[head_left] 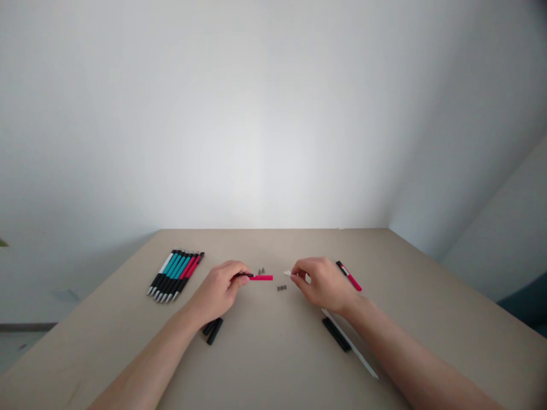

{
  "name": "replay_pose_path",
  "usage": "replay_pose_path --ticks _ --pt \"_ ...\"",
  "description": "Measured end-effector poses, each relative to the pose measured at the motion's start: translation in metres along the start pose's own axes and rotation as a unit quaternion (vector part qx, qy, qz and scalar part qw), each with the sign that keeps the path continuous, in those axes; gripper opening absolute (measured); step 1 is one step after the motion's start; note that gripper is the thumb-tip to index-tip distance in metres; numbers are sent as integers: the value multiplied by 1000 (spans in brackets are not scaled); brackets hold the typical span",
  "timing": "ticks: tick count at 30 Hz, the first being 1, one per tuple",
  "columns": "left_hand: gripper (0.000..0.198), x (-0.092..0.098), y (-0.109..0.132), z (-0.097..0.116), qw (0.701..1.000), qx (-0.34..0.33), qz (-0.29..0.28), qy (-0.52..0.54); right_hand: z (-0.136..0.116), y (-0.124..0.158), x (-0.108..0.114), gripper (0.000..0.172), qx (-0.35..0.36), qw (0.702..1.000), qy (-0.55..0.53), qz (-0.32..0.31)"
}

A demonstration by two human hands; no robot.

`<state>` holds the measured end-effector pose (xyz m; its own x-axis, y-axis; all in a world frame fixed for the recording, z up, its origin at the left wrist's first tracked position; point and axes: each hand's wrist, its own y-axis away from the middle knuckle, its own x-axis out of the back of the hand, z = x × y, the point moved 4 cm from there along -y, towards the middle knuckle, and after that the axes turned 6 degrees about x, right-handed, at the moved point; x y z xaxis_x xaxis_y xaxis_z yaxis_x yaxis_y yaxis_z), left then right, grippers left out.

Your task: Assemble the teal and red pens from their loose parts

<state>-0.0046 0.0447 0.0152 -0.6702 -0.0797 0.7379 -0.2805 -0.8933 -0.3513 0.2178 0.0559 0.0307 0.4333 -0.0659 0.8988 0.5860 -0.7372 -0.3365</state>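
Your left hand (224, 283) grips the red barrel (262, 278) near one end, likely keeping the other clear; your right hand (318, 279) reaches white pieces (287, 273), its fingers' grip unclear.

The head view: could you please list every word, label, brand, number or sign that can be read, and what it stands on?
None: no text can be read.
Too small to read, if any: print on the row of white, teal and red pens with black grips, the slim red barrel in the left hand, and the black-ended red barrel.
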Motion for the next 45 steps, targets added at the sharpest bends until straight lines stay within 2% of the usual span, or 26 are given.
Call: replay_pose_path --ticks 3,5,8,11,18,28,34,38,45 --pt "15 -2 0 -4 1000 6 -5 0 10 4 7 12 -74 992 58 -88" --pt "15 -3 0 -5 1000 6 -9 2 16 9 10 11 -93 980 80 -158" --pt "16 -4 0 -5 1000 5 -11 3 22 20 11 12 -88 960 50 -262" --pt "15 -3 1 -3 1000 11 -14 1 27 29 11 16 -86 949 27 -303" --pt "14 -2 1 -4 1000 15 -20 1 24 30 9 16 -75 949 32 -304" --pt "15 -3 2 -5 1000 13 -22 -5 25 20 3 17 -103 970 83 -204" --pt "16 -4 1 -7 1000 2 -14 3 25 24 3 16 -89 966 79 -230" --pt "15 -4 1 -7 1000 5 -15 4 20 20 4 21 -74 973 78 -207" --pt "13 0 1 -2 1000 8 -22 0 19 16 0 19 -101 974 49 -199"
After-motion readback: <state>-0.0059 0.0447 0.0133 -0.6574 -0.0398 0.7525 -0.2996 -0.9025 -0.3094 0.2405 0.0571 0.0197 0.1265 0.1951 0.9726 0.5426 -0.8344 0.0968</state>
